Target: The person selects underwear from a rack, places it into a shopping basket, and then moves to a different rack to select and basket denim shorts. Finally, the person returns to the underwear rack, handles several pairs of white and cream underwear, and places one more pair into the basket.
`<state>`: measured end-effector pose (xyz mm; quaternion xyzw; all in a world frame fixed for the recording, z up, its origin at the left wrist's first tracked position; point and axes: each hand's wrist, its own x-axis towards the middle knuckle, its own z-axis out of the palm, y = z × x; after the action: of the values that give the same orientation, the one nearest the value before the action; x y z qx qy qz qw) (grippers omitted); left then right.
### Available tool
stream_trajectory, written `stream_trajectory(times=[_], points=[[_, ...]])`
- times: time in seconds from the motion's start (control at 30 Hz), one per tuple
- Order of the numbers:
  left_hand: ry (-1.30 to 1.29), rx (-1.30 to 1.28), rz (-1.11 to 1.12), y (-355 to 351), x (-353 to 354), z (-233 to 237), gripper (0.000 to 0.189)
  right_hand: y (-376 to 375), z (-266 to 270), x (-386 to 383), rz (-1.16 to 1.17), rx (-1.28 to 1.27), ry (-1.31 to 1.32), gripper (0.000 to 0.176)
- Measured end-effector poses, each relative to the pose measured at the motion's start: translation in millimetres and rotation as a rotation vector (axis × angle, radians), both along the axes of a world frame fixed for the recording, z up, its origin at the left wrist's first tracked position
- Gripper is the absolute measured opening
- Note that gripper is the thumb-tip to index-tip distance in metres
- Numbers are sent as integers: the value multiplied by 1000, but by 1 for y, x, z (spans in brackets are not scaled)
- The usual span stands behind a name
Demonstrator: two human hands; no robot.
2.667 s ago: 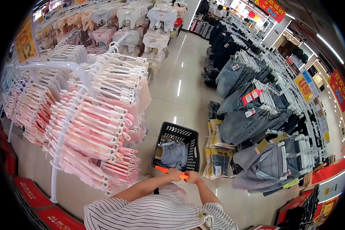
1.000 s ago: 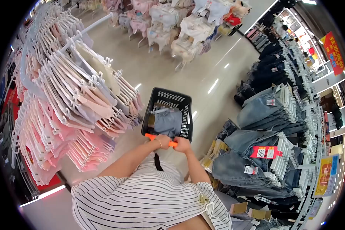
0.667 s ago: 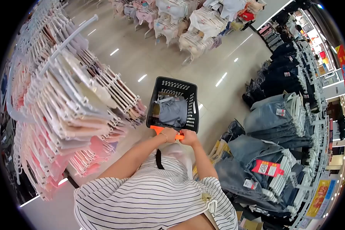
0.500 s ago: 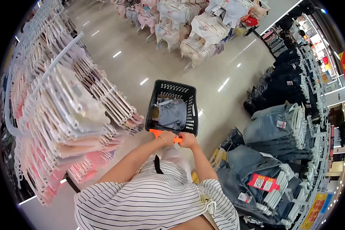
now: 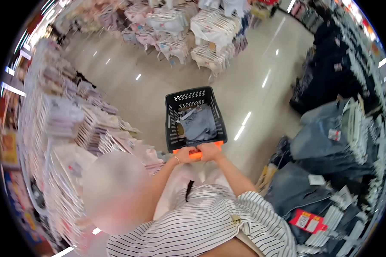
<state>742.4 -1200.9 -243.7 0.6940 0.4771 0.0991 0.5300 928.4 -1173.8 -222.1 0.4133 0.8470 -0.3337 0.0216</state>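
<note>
In the head view both of my hands hold the orange handle (image 5: 196,155) of a black plastic shopping basket (image 5: 170,124). My left hand (image 5: 183,155), with a thin bracelet at the wrist, is closed on the handle's left part. Close beside it, my right hand (image 5: 209,151) is wrapped around the right part. Inside the perforated basket lies a folded grey-blue garment (image 5: 200,124), with a white tag or strip at its upper left. The basket is in front of my body, over the shiny floor.
A rack of pale clothes on hangers (image 5: 64,115) lines the left side. Jeans (image 5: 319,135) and dark garments (image 5: 319,73) hang on the right, with a red sign (image 5: 308,221). White and pink underwear (image 5: 214,28) hangs ahead. A blurred round patch covers part of the lower left.
My view has turned, and the racks have shifted in it; the display ahead sits further left. The basket is slightly tilted differently. Both hands stay on the handle.
</note>
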Motion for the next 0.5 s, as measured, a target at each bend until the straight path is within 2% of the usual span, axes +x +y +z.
stream_trajectory(times=[0.1,0.23,0.33,0.37,0.43,0.5], points=[[-366,-462,355,21,-3,-7,32,14,-10,2,-12,-57,27,28],[-349,-879,549,59,-3,-18,31,29,-11,2,30,-135,-65,34],[-71,-807,440,91,-4,-98,34,36,3,6,-29,-386,22,35],[-1,-803,403,95,-5,-126,35,36,-4,2,-78,-492,180,35],[32,-862,461,115,1,-170,38,44,-16,11,-157,-680,491,36],[22,-923,574,129,4,-217,40,59,-34,20,-304,-855,664,37]])
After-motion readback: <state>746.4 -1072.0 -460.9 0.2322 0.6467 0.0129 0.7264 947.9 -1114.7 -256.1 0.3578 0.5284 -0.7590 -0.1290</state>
